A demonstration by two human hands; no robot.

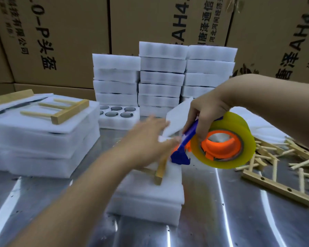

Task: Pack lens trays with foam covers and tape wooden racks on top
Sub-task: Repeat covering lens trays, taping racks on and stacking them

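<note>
A white foam-covered lens tray (150,198) lies on the steel table in front of me, with a wooden rack (160,171) on top. My left hand (146,138) is blurred, its fingers stretched out flat over the rack and the far end of the tray. My right hand (206,114) grips a tape dispenser (223,141) with a blue handle, an orange hub and a yellowish tape roll, held just above the tray's far right corner. A loose foam sheet (178,116) stands behind the two hands.
Stacks of white foam trays (161,77) stand at the back, one open tray (118,113) showing round lenses. Packed trays with a wooden rack (43,132) lie on the left. Loose wooden racks and sticks (275,168) are piled on the right. Cardboard boxes (57,38) form the back wall.
</note>
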